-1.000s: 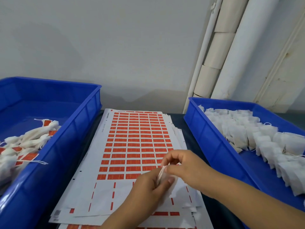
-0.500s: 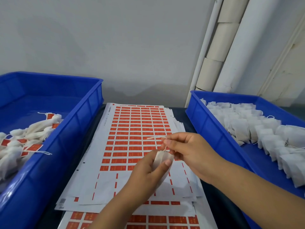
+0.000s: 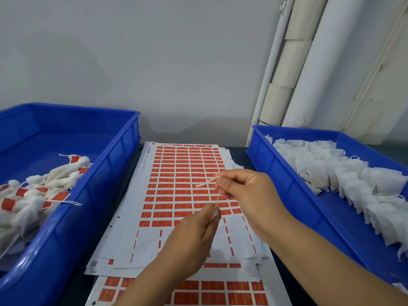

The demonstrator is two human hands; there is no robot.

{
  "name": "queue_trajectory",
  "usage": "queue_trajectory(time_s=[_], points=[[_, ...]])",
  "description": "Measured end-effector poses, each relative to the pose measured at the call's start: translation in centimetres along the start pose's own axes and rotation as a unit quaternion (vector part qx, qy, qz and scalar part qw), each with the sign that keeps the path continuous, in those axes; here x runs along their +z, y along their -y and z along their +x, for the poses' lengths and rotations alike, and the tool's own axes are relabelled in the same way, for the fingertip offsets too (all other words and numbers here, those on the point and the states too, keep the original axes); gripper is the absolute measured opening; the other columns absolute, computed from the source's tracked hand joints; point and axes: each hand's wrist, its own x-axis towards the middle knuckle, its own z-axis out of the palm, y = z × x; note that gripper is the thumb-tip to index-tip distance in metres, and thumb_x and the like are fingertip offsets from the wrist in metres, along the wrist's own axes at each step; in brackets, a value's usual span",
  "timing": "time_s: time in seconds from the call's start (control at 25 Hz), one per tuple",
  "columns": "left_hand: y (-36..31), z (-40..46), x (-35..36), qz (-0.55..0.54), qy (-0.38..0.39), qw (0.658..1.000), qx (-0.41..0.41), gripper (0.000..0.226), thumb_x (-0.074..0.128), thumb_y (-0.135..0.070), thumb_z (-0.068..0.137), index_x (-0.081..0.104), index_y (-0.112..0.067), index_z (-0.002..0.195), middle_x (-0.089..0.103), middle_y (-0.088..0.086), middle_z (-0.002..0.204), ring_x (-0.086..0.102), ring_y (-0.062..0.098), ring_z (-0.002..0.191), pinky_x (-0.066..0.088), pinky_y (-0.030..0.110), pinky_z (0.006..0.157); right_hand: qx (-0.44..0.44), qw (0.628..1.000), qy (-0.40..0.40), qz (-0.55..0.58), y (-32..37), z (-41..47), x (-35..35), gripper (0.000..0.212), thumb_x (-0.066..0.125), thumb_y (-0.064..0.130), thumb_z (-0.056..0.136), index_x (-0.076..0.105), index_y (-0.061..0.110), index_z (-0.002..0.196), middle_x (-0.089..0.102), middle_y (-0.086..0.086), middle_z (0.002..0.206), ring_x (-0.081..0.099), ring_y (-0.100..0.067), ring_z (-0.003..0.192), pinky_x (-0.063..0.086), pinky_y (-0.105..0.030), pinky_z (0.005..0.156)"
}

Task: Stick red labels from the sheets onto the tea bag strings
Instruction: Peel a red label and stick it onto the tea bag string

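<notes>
A white tea bag [image 3: 216, 214] is pinched in the fingertips of the left hand [image 3: 189, 241], held above the stacked label sheets [image 3: 176, 184]. Its string [image 3: 217, 196] runs taut up to the right hand [image 3: 245, 191], whose thumb and forefinger grip it, the loose end poking out leftward. 2 blue bins flank the sheets: the left bin [image 3: 92, 195] holds tagged bags [image 3: 44, 188], the right bin [image 3: 287, 186] untagged bags [image 3: 344, 180].

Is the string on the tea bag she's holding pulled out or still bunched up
Pulled out: the string runs taut from the tea bag in the left hand up to the right hand.
</notes>
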Motion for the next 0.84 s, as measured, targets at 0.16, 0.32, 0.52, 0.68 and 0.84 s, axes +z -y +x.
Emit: queue_trajectory(time_s=[0.16,0.32,0.52,0.68,0.84], points=[[-0.3,-0.3,-1.3,-0.026,0.031,0.999,-0.013,0.009,0.043,-0.053,0.091,0.050,-0.056,0.095,0.044,-0.041,0.101,0.048,-0.011,0.094,0.036,0.010,0.078,-0.024,0.999,0.037,-0.027,-1.2,-0.9,0.9,0.022,0.065,0.020,0.085,0.065,0.039,0.075,0.068,0.023,0.067,0.065,0.004,0.069,0.047,-0.005,0.056],[-1.5,0.8,-3.8,-0.099,0.008,0.994,-0.046,0.015,0.058,-0.038,0.086,0.066,-0.050,0.081,0.064,-0.035,0.081,0.061,-0.007,0.081,0.047,0.012,0.069,-0.022,0.998,0.048,-0.046,-2.1,-0.7,1.1,0.026,0.067,0.025,0.084,0.068,0.046,0.068,0.065,0.035,0.079,0.058,0.018,0.081,0.042,0.001,0.056],[-2.6,1.7,-5.3,-0.145,-0.038,0.986,-0.068,0.012,0.064,-0.039,0.077,0.073,-0.031,0.077,0.071,-0.015,0.072,0.067,0.004,0.069,0.055,0.027,0.071,0.075,0.986,0.149,0.028,-4.5,-1.3,1.3,0.038,0.064,0.058,0.067,0.054,0.056,0.104,0.060,0.037,0.104,0.056,0.012,0.100,0.047,-0.010,0.079],[-2.5,2.1,-5.8,-0.255,-0.129,0.950,-0.124,0.017,0.062,-0.040,0.058,0.072,-0.028,0.067,0.071,-0.010,0.068,0.069,0.008,0.065,0.055,0.025,0.066,0.154,0.974,0.146,-0.082,-7.6,-2.9,3.0,0.007,0.068,0.042,0.081,0.062,0.040,0.084,0.064,0.027,0.090,0.060,0.000,0.085,0.044,-0.011,0.065],[-0.6,2.2,-5.9,-0.359,-0.196,0.888,-0.208,0.013,0.066,-0.030,0.067,0.075,-0.022,0.062,0.071,0.001,0.068,0.069,0.014,0.061,0.055,0.021,0.057,0.233,0.952,0.161,0.113,-8.7,-3.1,2.2,0.011,0.065,0.033,0.084,0.074,0.026,0.083,0.070,0.011,0.085,0.065,-0.016,0.091,0.053,-0.024,0.074]])
